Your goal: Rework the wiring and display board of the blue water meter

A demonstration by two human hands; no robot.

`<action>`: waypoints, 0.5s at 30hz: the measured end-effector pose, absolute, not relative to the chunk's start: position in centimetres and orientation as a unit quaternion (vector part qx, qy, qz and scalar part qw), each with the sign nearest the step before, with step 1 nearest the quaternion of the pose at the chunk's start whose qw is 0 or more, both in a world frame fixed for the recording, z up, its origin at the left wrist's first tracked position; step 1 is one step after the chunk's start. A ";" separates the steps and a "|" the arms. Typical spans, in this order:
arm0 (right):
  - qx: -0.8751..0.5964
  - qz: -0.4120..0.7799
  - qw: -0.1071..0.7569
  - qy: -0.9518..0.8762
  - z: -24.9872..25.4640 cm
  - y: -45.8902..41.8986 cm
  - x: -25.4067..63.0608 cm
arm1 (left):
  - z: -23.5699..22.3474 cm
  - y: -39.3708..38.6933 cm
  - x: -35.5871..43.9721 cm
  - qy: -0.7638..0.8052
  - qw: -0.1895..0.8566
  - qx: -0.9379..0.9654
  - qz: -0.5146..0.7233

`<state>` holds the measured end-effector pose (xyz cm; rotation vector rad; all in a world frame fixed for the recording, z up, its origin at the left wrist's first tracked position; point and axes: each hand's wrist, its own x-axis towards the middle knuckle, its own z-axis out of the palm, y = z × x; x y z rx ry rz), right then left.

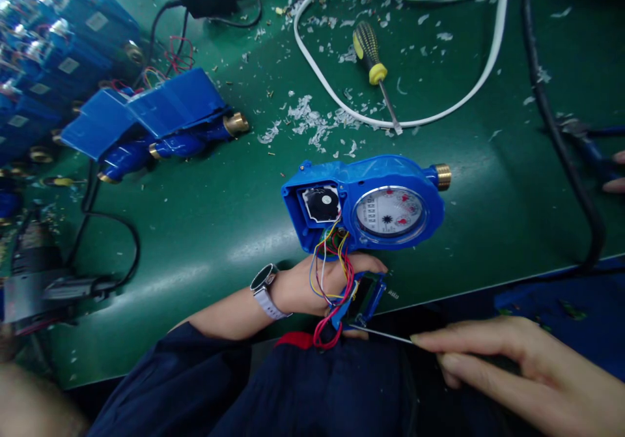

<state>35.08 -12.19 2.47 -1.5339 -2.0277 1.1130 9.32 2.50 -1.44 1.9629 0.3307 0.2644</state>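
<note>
A blue water meter (pixel 371 202) with a round dial and a brass end lies on the green mat near the table's front edge, its side compartment standing uncovered. Coloured wires (pixel 332 261) run from it down to a small blue module (pixel 361 300). My left hand (pixel 317 287), with a watch on the wrist, grips that module just below the meter. My right hand (pixel 517 372) is at the lower right, fingers pinched on a thin metal tool (pixel 385 336) whose tip touches the module.
A yellow-and-black screwdriver (pixel 374 66) lies among white shavings. A white cable (pixel 439 114) and a black cable (pixel 561 144) cross the mat. More blue meters (pixel 156 118) lie at left. Another person's fingertips (pixel 615 173) show at the right edge, by blue-handled pliers (pixel 583 140).
</note>
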 end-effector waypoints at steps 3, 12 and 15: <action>-0.518 0.361 0.187 -0.752 2.4 -11.8 35.0 | -1.7 2.3 9.3 0.122 0.522 0.832 0.141; -0.405 0.223 0.213 -0.861 2.6 -10.9 36.1 | -1.5 2.5 9.4 0.122 0.529 0.827 0.148; -0.464 0.351 0.189 -0.791 2.6 -10.7 36.1 | -1.7 2.5 9.5 0.121 0.522 0.829 0.162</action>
